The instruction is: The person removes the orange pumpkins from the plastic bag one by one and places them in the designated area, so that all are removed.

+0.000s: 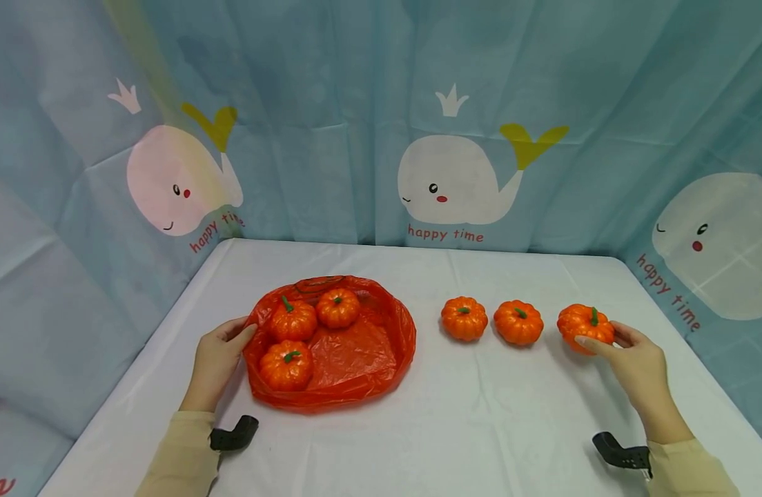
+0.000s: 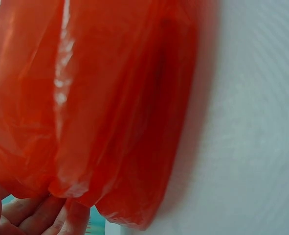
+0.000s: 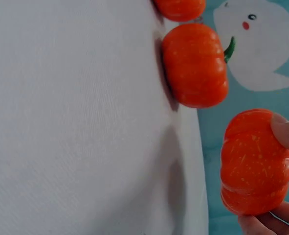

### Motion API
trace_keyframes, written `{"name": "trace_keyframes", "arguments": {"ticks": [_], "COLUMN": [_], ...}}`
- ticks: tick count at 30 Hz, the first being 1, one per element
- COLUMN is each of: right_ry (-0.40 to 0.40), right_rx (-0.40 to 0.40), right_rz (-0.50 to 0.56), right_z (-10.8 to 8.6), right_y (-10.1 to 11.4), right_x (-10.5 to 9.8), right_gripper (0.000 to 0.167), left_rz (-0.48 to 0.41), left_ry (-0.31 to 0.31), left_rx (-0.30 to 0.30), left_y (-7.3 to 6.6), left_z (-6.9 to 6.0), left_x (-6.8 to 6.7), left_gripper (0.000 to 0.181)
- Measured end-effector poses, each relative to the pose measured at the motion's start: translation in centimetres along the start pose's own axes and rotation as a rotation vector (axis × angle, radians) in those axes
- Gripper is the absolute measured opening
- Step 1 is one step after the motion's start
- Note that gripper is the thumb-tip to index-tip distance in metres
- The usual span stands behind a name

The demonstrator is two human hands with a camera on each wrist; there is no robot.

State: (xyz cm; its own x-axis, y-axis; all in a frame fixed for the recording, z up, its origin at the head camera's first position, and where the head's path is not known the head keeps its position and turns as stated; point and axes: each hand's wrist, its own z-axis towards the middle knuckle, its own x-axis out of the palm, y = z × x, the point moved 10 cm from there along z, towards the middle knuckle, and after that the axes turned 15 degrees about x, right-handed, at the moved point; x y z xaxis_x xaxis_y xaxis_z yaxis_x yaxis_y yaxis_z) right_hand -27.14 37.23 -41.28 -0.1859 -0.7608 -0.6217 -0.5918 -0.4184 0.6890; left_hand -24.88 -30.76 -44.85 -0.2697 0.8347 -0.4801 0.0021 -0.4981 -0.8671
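Note:
My left hand (image 1: 216,359) grips the left rim of a red plastic bag (image 1: 356,352), which lies spread open on the table. Inside the bag, toward its left and back, sit three small orange pumpkins (image 1: 286,366) with green stems. In the left wrist view, the fingers (image 2: 41,215) are partly hidden behind the bag's red film. My right hand (image 1: 642,366) holds another orange pumpkin (image 3: 256,161) between thumb and fingers, at the right of the table. The right wrist view shows it raised off the cloth, its shadow apart from it.
Two more pumpkins stand on the white table (image 1: 418,442) between bag and right hand: one nearer the bag (image 1: 464,319), one farther right (image 1: 518,323). A blue curtain (image 1: 331,138) with whale prints hangs behind the table. Black wrist devices (image 1: 235,435) sit at both sleeves.

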Motion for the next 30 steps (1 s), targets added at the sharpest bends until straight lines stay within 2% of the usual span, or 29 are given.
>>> {"name": "trace_keyframes", "arguments": {"ticks": [4, 14, 30], "right_ry": [-0.008, -0.019, -0.049], "right_rx": [-0.006, 0.043, 0.012], "right_rz": [-0.001, 0.014, -0.009], "right_z": [0.6, 2.2, 3.2], "right_y": [0.3, 0.3, 0.7], "right_x": [0.1, 0.4, 1.1], "right_gripper": [0.09, 0.092, 0.084], "left_rz": [-0.006, -0.01, -0.015], "left_ry": [0.003, 0.004, 0.001], "left_rx": [-0.007, -0.011, -0.007], "left_y": [0.0, 0.0, -0.1], "left_z": [-0.1, -0.1, -0.2], "left_x": [0.0, 0.0, 0.0], "left_gripper": [0.06, 0.061, 0.061]}}
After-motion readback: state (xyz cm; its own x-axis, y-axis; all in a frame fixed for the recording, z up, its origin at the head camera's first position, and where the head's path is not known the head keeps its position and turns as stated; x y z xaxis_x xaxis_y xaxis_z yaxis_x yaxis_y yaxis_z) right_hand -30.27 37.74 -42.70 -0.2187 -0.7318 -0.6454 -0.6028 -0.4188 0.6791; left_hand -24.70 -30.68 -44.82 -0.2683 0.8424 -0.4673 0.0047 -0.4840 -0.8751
